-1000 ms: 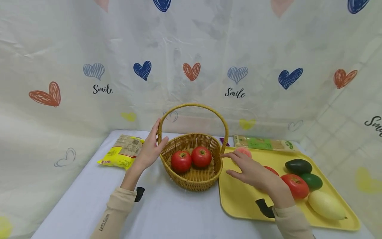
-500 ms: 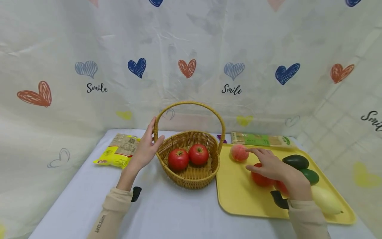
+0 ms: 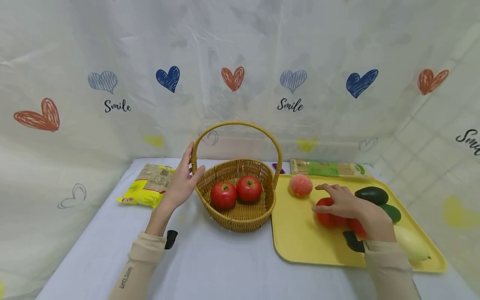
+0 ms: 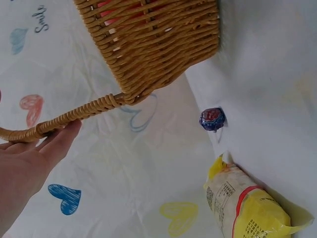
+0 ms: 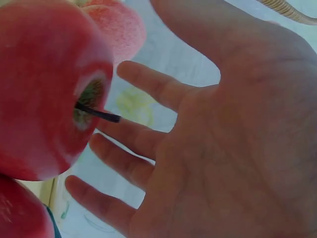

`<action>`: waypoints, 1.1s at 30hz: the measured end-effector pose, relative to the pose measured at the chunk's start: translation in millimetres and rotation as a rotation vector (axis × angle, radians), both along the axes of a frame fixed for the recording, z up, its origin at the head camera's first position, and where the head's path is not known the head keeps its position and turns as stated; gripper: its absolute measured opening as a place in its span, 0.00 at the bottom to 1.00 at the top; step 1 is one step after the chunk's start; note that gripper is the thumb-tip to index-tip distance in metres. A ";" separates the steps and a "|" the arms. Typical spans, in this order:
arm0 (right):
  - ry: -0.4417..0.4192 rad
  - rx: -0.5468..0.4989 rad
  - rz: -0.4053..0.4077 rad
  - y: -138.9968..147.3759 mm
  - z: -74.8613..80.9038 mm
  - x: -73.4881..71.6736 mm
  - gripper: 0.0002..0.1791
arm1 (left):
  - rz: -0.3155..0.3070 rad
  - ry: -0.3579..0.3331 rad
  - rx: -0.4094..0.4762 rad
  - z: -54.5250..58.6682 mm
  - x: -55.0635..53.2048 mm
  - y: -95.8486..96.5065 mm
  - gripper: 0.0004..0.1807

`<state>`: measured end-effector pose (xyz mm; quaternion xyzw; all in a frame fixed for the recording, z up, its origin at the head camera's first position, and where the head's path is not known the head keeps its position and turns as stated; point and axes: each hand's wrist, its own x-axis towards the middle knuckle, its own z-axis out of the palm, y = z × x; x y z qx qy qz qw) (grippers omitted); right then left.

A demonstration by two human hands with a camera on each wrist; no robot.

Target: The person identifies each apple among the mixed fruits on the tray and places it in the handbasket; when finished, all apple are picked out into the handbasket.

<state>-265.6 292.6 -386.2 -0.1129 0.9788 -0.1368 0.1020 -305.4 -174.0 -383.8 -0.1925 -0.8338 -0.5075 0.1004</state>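
A wicker basket (image 3: 240, 216) with a tall arched handle (image 3: 237, 123) holds two red apples (image 3: 249, 188). My left hand (image 3: 181, 185) rests its extended fingers against the left side of that handle; the thumb points toward the basket's inside. Over the yellow tray (image 3: 296, 246), my right hand (image 3: 346, 204) is spread above a red apple (image 5: 44, 89), its fingers around the stem end without gripping. Partly hidden under the right wrist is another red apple (image 3: 357, 227). A fuzzy pink peach (image 3: 301, 185) lies on the tray, just left of the right fingertips.
Two dark green avocado-like fruits (image 3: 372, 195) and a pale yellow melon (image 3: 411, 245) lie at the tray's right. Behind it is a long flat noodle-like package (image 3: 330, 168). A yellow bag (image 3: 148, 187) and a wrapped lollipop (image 4: 212, 119) are left of the basket.
My right hand has moved from the basket's right rim over to the red apple on the tray, uncovering the peach. The left hand stays at the handle.
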 end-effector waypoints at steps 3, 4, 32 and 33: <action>-0.046 0.003 -0.006 3.1 -0.4 -0.1 0.47 | -0.001 -0.002 0.002 1.2 0.7 0.8 0.43; -0.058 0.003 -0.007 4.1 -0.7 -0.6 0.47 | -0.001 -0.002 0.004 1.5 0.9 0.7 0.43; -0.172 0.020 -0.011 2.7 -7.3 0.3 0.44 | 0.007 -0.011 -0.006 -1.0 -1.7 0.1 0.44; -0.178 0.019 -0.013 3.1 -6.7 0.2 0.44 | 0.008 -0.011 -0.007 -0.2 -1.8 0.2 0.44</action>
